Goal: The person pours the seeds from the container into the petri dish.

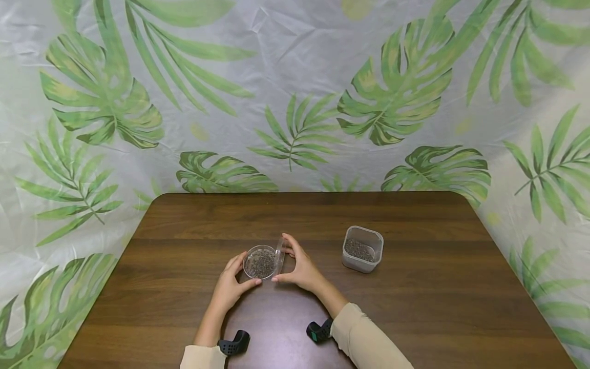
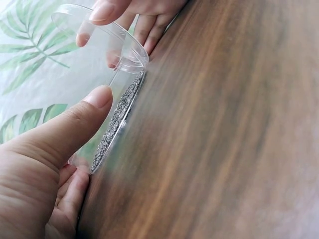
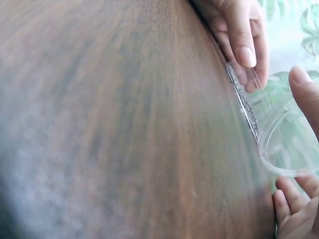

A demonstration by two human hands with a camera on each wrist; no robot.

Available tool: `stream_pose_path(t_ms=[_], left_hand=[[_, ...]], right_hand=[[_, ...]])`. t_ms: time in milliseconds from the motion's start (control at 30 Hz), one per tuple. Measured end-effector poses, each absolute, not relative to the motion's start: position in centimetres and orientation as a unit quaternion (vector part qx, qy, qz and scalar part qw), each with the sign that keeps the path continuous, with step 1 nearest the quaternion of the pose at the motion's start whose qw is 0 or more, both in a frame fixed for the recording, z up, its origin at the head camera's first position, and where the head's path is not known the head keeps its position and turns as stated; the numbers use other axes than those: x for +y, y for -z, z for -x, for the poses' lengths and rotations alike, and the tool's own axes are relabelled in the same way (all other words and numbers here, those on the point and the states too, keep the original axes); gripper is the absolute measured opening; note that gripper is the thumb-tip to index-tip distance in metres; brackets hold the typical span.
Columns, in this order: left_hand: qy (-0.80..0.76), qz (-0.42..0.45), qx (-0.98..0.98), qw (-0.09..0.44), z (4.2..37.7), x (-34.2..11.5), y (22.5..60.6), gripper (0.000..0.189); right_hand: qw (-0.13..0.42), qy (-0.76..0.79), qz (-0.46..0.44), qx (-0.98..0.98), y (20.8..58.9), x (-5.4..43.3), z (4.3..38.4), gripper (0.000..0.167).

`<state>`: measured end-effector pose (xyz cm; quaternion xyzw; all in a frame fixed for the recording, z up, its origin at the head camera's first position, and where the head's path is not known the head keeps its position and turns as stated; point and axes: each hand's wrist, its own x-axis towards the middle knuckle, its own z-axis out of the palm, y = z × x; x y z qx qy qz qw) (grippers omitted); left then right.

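A clear round petri dish (image 1: 262, 246) lies on the table with a layer of dark grey granules (image 1: 260, 264) inside. My left hand (image 1: 229, 287) holds its left side, thumb at the near edge and fingers at the far side. With thumb and fingers, my right hand (image 1: 302, 269) grips the clear petri dish lid (image 1: 279, 256), which stands steeply tilted at the dish's right edge. In the left wrist view the lid (image 2: 133, 46) rises beside the dish end, and the granules (image 2: 118, 122) form a thin low layer. The right wrist view shows the lid (image 3: 266, 162) near the dish.
A square translucent plastic tub (image 1: 361, 264) with more dark granules stands right of my right hand. The brown wooden table (image 1: 438, 277) has rounded far corners. Behind it hangs a leaf-print sheet (image 1: 304, 66). Dark wrist straps with devices (image 1: 235, 343) sit on both forearms.
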<state>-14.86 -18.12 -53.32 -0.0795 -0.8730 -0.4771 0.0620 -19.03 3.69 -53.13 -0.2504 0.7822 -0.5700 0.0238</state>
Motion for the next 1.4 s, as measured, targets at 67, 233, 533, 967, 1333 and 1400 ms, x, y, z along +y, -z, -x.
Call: stream_pose_path(t_ms=[67, 233, 533, 967, 1333, 1400], left_hand=[[0.477, 0.079, -0.873, 0.062, 14.9, -18.1, 53.3, 0.084], [0.474, 0.08, -0.874, 0.063, 14.8, -18.1, 53.3, 0.083], [0.471, 0.079, -0.876, 0.062, 14.8, -18.2, 53.3, 0.083], [0.475, 0.08, -0.874, 0.061, 14.9, -18.2, 53.4, 0.084], [0.479, 0.085, -0.872, 0.063, 14.9, -18.3, 53.6, 0.082], [0.478, 0.085, -0.872, 0.062, 14.8, -18.3, 53.5, 0.082]], right_hand=[[0.026, 0.571, 0.249, 0.782, 53.1, 3.6, 19.0, 0.108], [0.024, 0.565, 0.245, 0.787, 52.7, 3.4, 18.8, 0.107], [0.029, 0.568, 0.25, 0.784, 48.9, 3.0, 17.1, 0.097], [0.042, 0.541, 0.253, 0.801, 52.7, 2.2, 19.2, 0.102], [0.032, 0.554, 0.273, 0.785, 49.6, 2.0, 17.9, 0.092], [0.033, 0.553, 0.273, 0.786, 49.5, 2.0, 17.8, 0.091]])
